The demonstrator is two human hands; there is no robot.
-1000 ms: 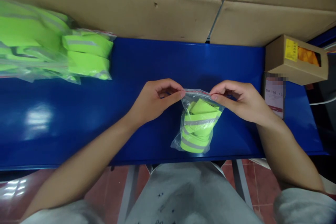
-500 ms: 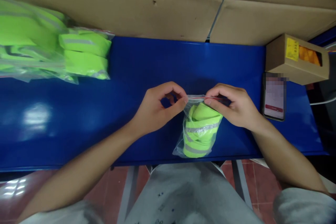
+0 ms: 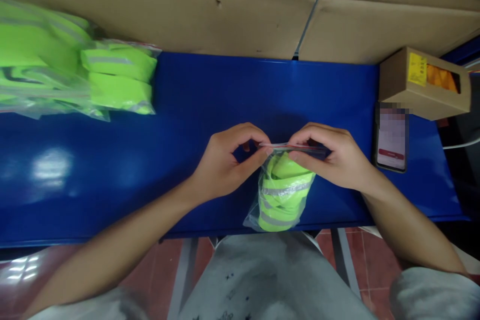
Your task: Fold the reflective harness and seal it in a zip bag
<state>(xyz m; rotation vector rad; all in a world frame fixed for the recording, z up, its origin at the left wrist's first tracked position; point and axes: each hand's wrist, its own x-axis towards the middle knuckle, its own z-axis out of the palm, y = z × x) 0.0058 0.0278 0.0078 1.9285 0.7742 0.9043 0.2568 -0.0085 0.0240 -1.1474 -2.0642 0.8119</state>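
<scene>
A clear zip-lock bag [image 3: 252, 212] with a red line along its top lies near the front edge of the table. Inside it is a folded neon-yellow garment [image 3: 281, 200] with silver reflective strips, perhaps a safety vest. My left hand [image 3: 232, 162] pinches the left part of the bag's top edge between thumb and fingers. On the other side, my right hand [image 3: 332, 155] grips the same edge, thumb below and fingers above. A short stretch of the seal shows between the two hands. Whether the seal is fastened I cannot tell.
Several bagged neon-yellow garments [image 3: 120, 77] are piled at the left on the blue table [image 3: 210, 90]. At the right lie a phone [image 3: 391, 140] and a cardboard box [image 3: 393, 80] with orange contents. A brown cardboard-like panel [image 3: 168, 10] stands along the back.
Both hands have shifted slightly toward me with the bag's top edge. My left fingers have moved a little along the seal, and my right thumb sits lower on the bag.
</scene>
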